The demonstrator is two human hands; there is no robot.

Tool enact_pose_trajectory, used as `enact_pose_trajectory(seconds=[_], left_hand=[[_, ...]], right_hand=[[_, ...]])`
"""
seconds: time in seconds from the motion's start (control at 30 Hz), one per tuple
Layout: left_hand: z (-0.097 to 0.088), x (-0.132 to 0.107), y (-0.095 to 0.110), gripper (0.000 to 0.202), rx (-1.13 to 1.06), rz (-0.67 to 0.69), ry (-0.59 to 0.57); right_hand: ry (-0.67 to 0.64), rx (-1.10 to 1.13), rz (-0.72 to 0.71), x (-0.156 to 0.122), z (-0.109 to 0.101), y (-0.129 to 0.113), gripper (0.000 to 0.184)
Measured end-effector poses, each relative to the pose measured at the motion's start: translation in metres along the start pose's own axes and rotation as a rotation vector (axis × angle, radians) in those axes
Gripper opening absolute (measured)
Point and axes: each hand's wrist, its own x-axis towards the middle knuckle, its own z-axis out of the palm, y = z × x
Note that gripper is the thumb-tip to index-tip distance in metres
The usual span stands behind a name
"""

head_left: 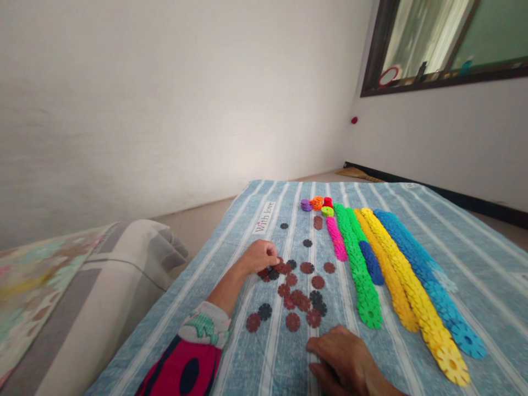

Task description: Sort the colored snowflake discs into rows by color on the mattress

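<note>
Loose brown snowflake discs [292, 322] and black snowflake discs [264, 312] lie scattered over the middle of a blue striped cloth. At the far left of this scatter, my left hand [259, 256] is closed in a pinch at the edge of a brown snowflake disc [282, 267]. Its fingertips partly cover the spot where they meet the disc. Nearer to me, my right hand [344, 357] rests low over the cloth just below the scatter. Its fingers are loosely bent, thumb and forefinger apart, with nothing visible between them.
Right of the scatter run overlapping rows of green discs [363, 280], yellow discs [416, 286] and blue discs [412, 247], plus shorter pink [337, 239] and dark blue [371, 263] rows. Small purple [306, 205] and orange [317, 203] stacks stand behind. A covered surface [94, 308] is at left.
</note>
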Motion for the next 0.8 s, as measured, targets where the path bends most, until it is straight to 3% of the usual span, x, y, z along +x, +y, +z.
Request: enact_pose_trajectory(seconds=[0.33, 0.8], left_hand=[[-0.004, 0.0, -0.002, 0.03, -0.074, 0.001, -0.134], [-0.009, -0.008, 0.01, 0.018, -0.28, -0.026, -0.041]], right_hand=[[0.005, 0.002, -0.005, 0.0, -0.001, 0.0, 0.017], [-0.003, 0.025, 0.015, 0.0, -0.001, -0.001, 0.015]])
